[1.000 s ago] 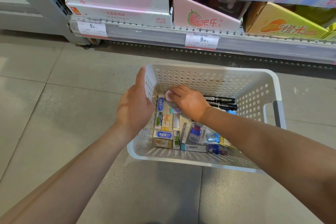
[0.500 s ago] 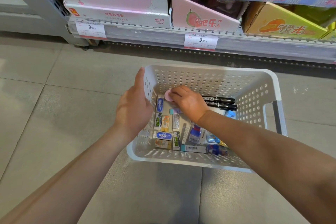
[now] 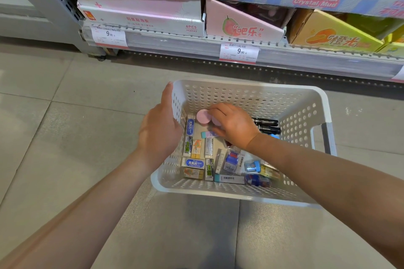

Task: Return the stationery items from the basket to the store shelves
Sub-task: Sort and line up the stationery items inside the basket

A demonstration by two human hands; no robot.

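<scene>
Head view: a white perforated basket (image 3: pixel 301 102) is seen on the tiled floor (image 3: pixel 54 116) before the store shelves (image 3: pixel 196 43); the left hand (image 3: pixel 160 135) is laid flat against the basket's left wall from outside, its grip wide and holding nothing; the right hand (image 3: pixel 235 124) is reached inside, its grip curled narrow around round pink items (image 3: pixel 202 116); boxed erasers (image 3: pixel 193 162) and black markers (image 3: pixel 267 125) are lying on the basket's bottom.
</scene>
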